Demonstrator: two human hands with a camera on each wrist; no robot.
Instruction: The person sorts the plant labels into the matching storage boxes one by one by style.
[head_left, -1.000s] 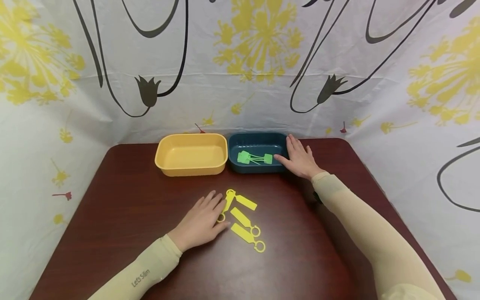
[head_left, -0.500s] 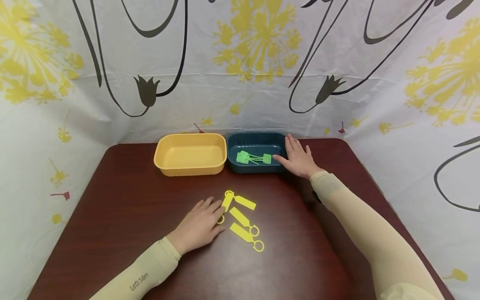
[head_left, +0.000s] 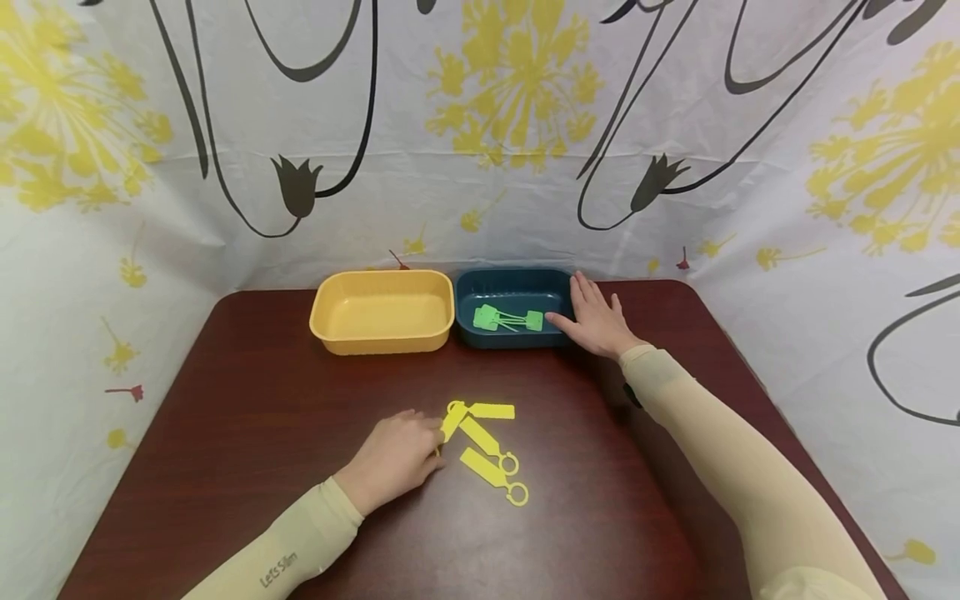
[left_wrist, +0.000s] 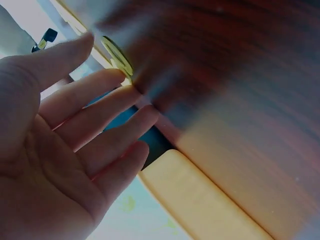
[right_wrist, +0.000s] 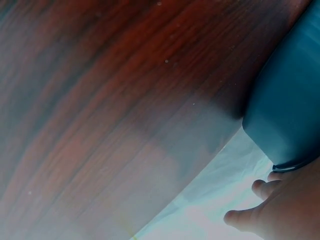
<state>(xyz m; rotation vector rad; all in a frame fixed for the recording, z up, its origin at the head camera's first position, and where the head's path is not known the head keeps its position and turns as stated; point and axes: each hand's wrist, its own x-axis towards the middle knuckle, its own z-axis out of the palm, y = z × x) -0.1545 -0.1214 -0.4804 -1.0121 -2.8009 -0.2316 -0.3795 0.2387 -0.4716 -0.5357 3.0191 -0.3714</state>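
My left hand (head_left: 393,458) lies low over the table, fingertips bent at a yellow ring tag (head_left: 452,421). In the left wrist view the thumb stands apart from the other fingers, and a yellow ring (left_wrist: 119,56) shows by the index fingertip. Close by on the table are more yellow ring tags: an upper one (head_left: 491,411), a middle one (head_left: 480,435) and a lower one (head_left: 483,467). My right hand (head_left: 596,321) rests on the right end of the dark blue bin (head_left: 498,340), fingers extended. Several green tags with thin strips (head_left: 487,317) lie inside that bin.
A yellow bin (head_left: 382,343) stands left of the blue one, side by side at the back of the dark red wooden table (head_left: 247,417). A patterned white cloth (head_left: 510,217) hangs behind and along both sides.
My left fingers have bent inward, and the tag under them has shifted toward me. The upper tag has swung from slanting to nearly level. My right hand stays put.
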